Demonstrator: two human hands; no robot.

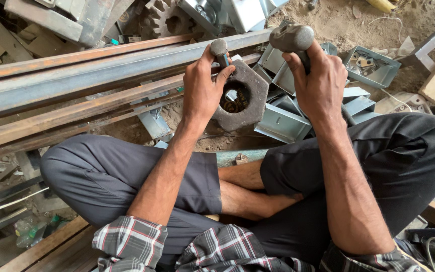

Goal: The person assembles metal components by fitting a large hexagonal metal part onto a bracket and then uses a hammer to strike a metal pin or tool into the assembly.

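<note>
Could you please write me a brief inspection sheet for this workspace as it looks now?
Surface: sandy ground strewn with scrap.
Job's things: punch held upright over a thick hexagonal block; hammer raised beside it.
Clutter: rusty steel bars, grey metal brackets, a gear.
Hands: left hand grips the punch; right hand grips the hammer.
Cables: thin white wire on the ground.
Surroundings: person sits cross-legged; wooden planks nearby.

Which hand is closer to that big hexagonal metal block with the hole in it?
Left. The left hand rests on the hexagonal block, holding a punch at its top edge. The right hand grips a hammer just beside it.
</note>
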